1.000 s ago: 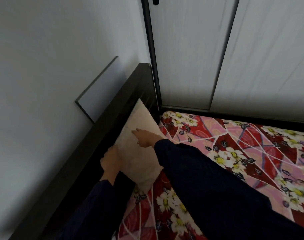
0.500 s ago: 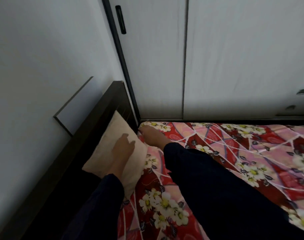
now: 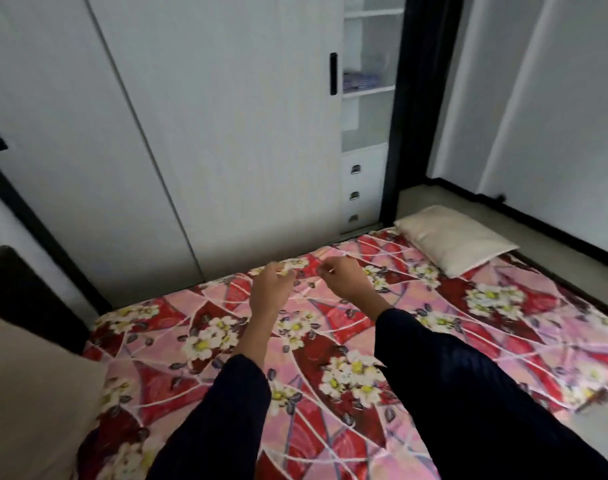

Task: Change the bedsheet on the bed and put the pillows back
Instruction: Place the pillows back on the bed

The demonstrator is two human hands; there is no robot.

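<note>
While left hand [image 3: 271,289] and right hand [image 3: 344,277] hang loosely curled, bedsheet [image 3: 503,306] lies spread

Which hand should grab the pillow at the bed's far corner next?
Right, probably. The right hand is on the side nearer the far pillow; the left hand is farther from it. Both appear to hold nothing.

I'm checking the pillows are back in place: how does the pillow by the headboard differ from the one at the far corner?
The near pillow sits beside the dark headboard, cropped by the frame; the far pillow lies flat at the bed's opposite corner, fully visible. Both are plain beige on the floral bedsheet.
</note>
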